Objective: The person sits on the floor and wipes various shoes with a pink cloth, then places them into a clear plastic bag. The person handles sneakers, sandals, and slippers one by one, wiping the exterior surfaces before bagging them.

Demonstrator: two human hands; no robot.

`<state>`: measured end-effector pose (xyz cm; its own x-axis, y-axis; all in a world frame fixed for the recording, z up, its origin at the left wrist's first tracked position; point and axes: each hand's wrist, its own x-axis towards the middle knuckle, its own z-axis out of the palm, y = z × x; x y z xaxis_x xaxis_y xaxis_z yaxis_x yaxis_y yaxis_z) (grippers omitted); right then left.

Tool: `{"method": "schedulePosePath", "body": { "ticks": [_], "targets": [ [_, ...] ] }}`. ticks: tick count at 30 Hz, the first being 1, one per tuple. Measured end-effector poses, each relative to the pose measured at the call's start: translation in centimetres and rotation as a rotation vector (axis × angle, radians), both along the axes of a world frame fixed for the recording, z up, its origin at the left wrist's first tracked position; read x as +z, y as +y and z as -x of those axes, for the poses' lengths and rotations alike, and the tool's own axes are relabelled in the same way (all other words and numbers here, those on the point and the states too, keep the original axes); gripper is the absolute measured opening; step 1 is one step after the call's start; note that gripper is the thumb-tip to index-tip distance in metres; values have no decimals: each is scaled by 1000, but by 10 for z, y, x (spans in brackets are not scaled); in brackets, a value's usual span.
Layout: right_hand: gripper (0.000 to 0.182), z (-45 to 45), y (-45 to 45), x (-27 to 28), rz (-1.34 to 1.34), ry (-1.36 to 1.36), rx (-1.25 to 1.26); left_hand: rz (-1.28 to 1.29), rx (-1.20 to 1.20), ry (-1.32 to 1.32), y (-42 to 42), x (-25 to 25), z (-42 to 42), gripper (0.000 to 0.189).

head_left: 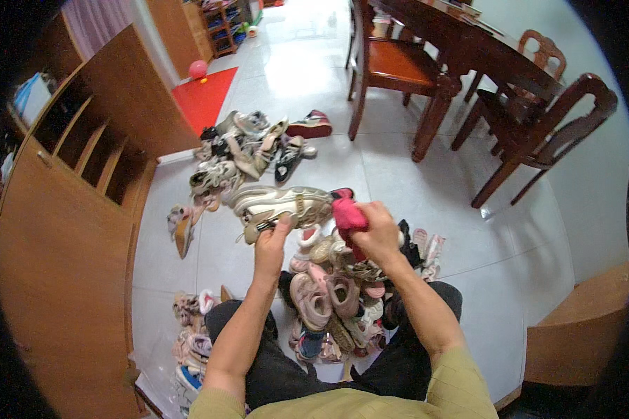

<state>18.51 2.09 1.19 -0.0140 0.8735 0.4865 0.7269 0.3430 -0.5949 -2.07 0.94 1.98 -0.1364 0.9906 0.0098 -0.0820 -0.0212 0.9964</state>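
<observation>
My left hand (273,242) grips a cream-and-beige sneaker (288,204) by its opening, the shoe lying on its side in the air with its sole towards the far side. My right hand (376,230) is closed around a crumpled red cloth (350,216), which is against the sneaker's right end. Beneath both hands, between my knees, lies a pile of shoes, among them a pink-beige shoe (310,301) and a navy shoe (311,344). Beyond the held sneaker, a second heap holds a black-and-white shoe (289,158) and a red-and-white high-top sneaker (310,124).
A wooden shoe cabinet (68,251) with bare shelves stands at the left. Near it lie a wedge sandal (183,235) and more shoes (191,343) beside clear plastic. A red mat (204,99), wooden chairs (398,63) and a table are farther off. A wooden box-like piece (576,335) is at right.
</observation>
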Motion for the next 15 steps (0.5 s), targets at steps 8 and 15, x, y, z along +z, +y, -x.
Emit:
{"method": "schedulePosePath", "body": {
  "ticks": [8, 15],
  "targets": [
    [45, 35, -6, 30, -286, 83, 282, -189, -105, 482, -4, -21, -16, 36],
    [43, 7, -6, -7, -16, -88, 142, -163, -19, 339, 9, -14, 6, 25]
  ]
}}
